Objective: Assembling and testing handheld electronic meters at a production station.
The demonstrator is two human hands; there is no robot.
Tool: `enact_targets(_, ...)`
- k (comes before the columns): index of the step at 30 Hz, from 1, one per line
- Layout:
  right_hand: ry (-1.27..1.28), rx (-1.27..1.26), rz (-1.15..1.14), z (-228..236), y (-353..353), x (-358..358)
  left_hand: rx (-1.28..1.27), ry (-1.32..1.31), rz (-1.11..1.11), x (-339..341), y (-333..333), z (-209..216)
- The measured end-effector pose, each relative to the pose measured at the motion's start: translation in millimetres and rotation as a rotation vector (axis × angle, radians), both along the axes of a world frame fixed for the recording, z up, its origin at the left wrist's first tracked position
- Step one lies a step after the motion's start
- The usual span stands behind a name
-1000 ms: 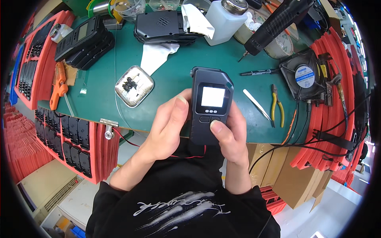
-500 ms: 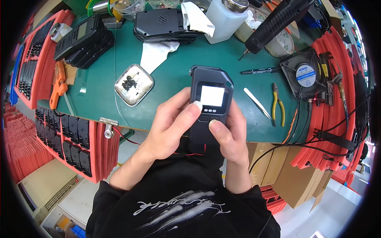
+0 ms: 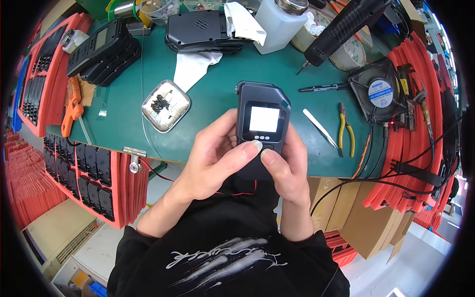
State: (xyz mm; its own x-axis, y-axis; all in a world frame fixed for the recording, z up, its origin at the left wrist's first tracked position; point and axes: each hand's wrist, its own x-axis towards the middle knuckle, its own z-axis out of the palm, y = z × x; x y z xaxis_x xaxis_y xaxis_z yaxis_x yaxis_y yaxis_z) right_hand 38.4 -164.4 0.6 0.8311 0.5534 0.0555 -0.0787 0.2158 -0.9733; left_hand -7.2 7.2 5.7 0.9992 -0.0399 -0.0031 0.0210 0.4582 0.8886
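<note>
Both hands hold a black handheld device upright over the near edge of the green bench. Its small screen glows white. Around its left side wraps my left hand, the thumb resting on the buttons under the screen. My right hand grips the right side, thumb on the button area too. What the fingers do behind the device is hidden. A thin red wire shows below it. Left of the device lies a metal tray of small black screws.
White tweezers, yellow-handled pliers, a black marker and a fan are on the right. An electric screwdriver hangs above. More black devices, an orange glue gun and a white bottle stand around.
My left thumb has slid down and right from the screen's lower left corner onto the buttons. The device stays in both hands at nearly the same place.
</note>
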Motion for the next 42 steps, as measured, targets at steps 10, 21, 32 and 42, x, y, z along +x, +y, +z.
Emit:
enact_targets(10,-0.003,-0.044,-0.001,-1.7,-2.3,-1.1,-0.013,-0.032,-0.010,-0.5,-0.7,0.9)
enact_targets(21,0.135,0.092,0.089,3.7,0.5,-2.8,0.001,0.048,0.042,0.1,0.8,1.9)
enact_targets(32,-0.104,-0.250,0.234,4.1,-6.1,4.2,0.189,-0.101,0.180,2.1,-5.4,-3.4)
enact_targets(42,0.002,-0.224,0.221,-3.3,-7.2,4.0,0.356,-0.028,0.181,3.9,-5.6,-5.6)
